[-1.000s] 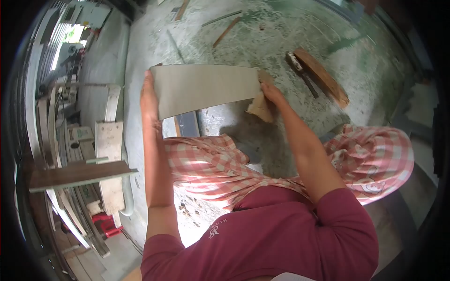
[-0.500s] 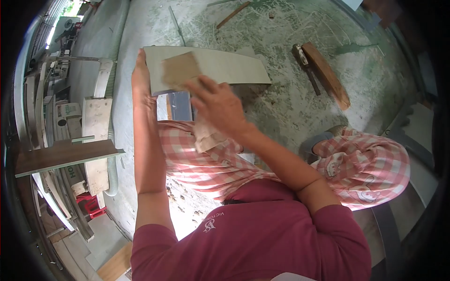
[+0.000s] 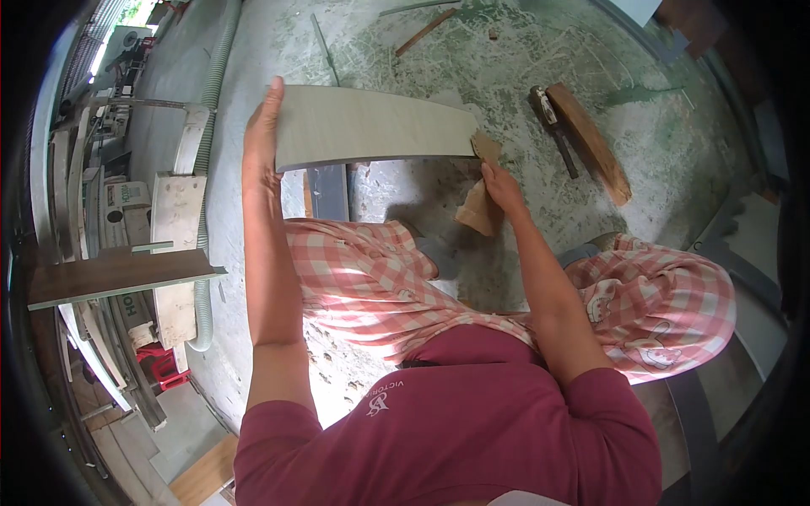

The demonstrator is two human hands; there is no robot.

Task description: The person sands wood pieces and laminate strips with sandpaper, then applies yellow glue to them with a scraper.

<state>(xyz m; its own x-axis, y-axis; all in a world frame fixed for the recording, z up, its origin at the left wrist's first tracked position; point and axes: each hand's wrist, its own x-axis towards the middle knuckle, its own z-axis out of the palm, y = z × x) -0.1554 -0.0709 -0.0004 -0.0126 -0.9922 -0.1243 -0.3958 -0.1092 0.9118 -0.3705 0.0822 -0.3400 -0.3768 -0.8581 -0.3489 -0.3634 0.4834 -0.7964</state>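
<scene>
A pale, curved board (image 3: 371, 125) is held up in front of me, its broad face showing and a dark edge along its lower side. My left hand (image 3: 263, 131) grips its left end, thumb up along the edge and the other fingers hidden behind. At the board's right end, my right hand (image 3: 504, 187) is closed on a tan, torn sheet that looks like sandpaper (image 3: 477, 209). Its upper part touches the board's corner, and the rest hangs below the hand.
On the floor to the right lie a hammer (image 3: 553, 131) and a curved wooden block (image 3: 595, 148). Thin strips (image 3: 426, 32) lie farther off. Stacked boards and a brown plank (image 3: 126, 277) stand at left beside a ribbed hose (image 3: 211, 110). A dark grey piece (image 3: 327, 192) lies below the board.
My right hand has moved with the sandpaper from the board's left half to its right end. The board and my left hand have shifted slightly right.
</scene>
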